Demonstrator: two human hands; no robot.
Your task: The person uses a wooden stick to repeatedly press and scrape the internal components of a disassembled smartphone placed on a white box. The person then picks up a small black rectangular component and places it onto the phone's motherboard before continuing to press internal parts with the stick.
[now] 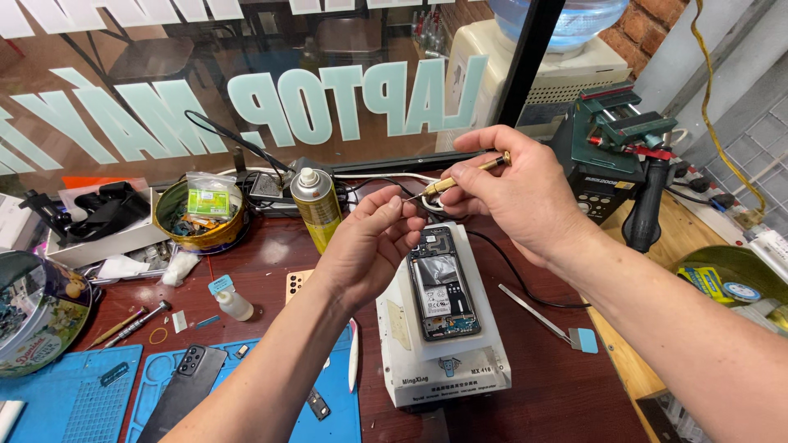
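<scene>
My right hand [513, 193] grips a gold-handled precision screwdriver [460, 177], its thin tip pointing left. My left hand [373, 242] pinches its fingertips at that tip; whether a tiny part is between them is too small to tell. Both hands hover above an opened phone [442, 283] with its back off and its battery showing. The phone lies on a white heating pad unit [484, 369].
A yellow spray can [316, 205] stands behind my left hand. A round tin of small parts [201, 215], a small dropper bottle [230, 299], a phone back cover [185, 390] on blue mats [74, 394], tweezers [538, 312] and a green vise [616, 123] surround the work.
</scene>
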